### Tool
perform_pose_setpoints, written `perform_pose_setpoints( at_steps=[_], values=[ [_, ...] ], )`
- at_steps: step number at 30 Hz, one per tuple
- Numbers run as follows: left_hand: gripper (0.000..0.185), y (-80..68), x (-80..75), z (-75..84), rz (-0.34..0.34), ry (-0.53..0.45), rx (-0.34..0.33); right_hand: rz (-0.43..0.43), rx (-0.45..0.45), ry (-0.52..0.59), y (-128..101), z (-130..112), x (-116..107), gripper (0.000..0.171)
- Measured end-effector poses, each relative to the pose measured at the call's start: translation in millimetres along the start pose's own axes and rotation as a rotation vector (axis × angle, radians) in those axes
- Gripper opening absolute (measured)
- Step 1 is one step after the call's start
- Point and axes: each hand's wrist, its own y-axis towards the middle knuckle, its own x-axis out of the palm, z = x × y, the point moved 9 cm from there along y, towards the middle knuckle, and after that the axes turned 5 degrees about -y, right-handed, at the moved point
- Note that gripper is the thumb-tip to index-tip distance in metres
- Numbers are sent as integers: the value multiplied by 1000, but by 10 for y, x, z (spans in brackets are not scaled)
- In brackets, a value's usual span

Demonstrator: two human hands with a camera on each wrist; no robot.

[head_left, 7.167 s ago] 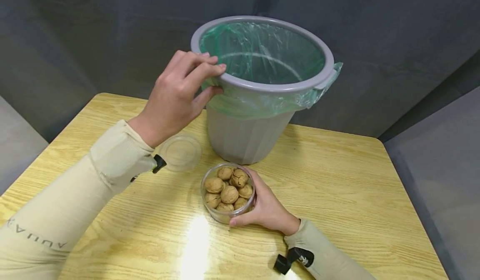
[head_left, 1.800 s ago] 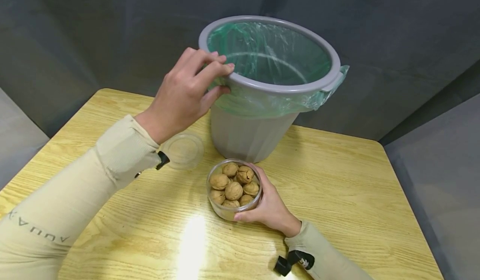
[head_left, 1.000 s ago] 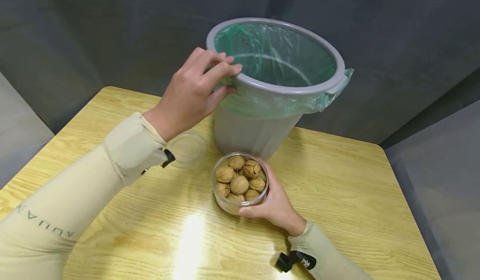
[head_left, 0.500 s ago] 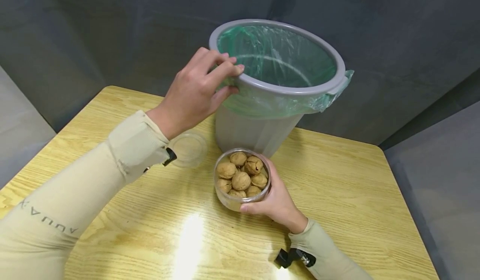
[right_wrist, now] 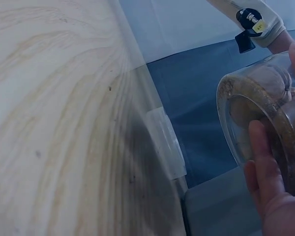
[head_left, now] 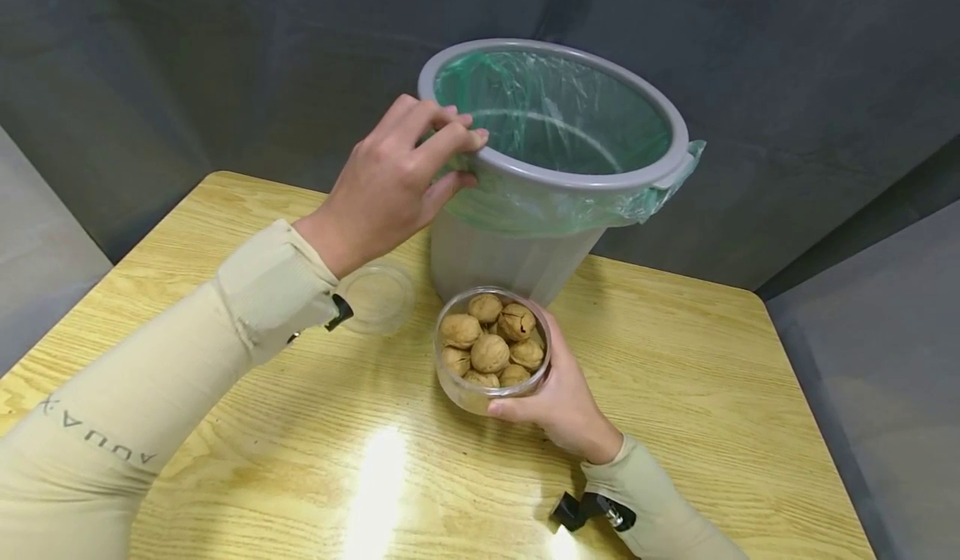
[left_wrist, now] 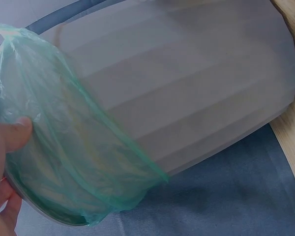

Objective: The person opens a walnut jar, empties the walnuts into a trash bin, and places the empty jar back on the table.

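Observation:
A clear round tub (head_left: pixel 468 397) full of walnuts (head_left: pixel 490 353) is gripped by my right hand (head_left: pixel 558 397), thumb at the near side. In the right wrist view the tub (right_wrist: pixel 236 83) is off the table, with fingers under its base. My left hand (head_left: pixel 393 177) pinches the near-left rim of a grey trash bin (head_left: pixel 510 260), fingers over the rim and thumb outside. A thin green bag (head_left: pixel 525 206) lines the bin and folds over its rim. In the left wrist view the thumb presses on the folded bag (left_wrist: pixel 69 132).
A clear round lid (head_left: pixel 375 297) lies on the wooden table (head_left: pixel 697 393), left of the bin and partly behind the left wrist. Dark grey fabric (head_left: pixel 225 68) hangs behind the table. The bin stands near the table's back edge.
The right hand has lifted the tub of walnuts and brought it up and closer to the bin. The left hand keeps its hold on the rim; the view has shifted slightly.

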Motion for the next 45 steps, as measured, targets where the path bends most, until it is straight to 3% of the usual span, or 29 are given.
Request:
perform_pose_setpoints(
  at_steps=[5,14,45],
  values=[
    [32,-4,2,-7,1,2,-2,-13,-7,56,28,-58,18,123],
    [31,2,2,8,9,0,4,11,-76,-128,57,-133,-44,125],
    [34,5,1,31,0,17,-1,90,-134,-111,65,-368,-211,126]
  ],
)
